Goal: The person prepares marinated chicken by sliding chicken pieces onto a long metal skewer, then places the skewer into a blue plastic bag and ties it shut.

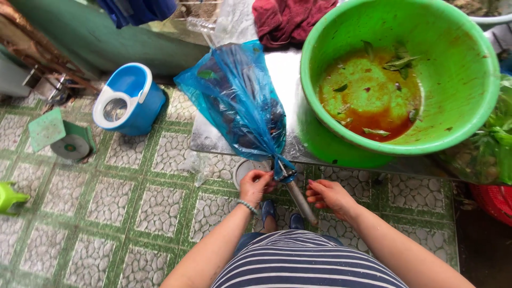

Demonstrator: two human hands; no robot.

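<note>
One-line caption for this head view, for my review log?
Both hands, left hand and right hand, work at the tied neck of a blue plastic bag beside a green basin of reddish liquid.

bag contents: dark shapes inside the blue plastic bag (240, 101), not identifiable
bag neck: tie obscured by fingers (261, 181)
green basin (464, 96): rim cut off at top edge
red basket (493, 200): cut off at right edge

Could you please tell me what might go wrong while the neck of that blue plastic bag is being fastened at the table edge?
1. The blue bag lies partly over the table edge; if the left hand loosens its grip on the neck, it might slide to the tiled floor.
2. The right hand works close to the green basin of reddish liquid; a bump could spill it.
3. The thin plastic might tear where it is bunched.
</note>
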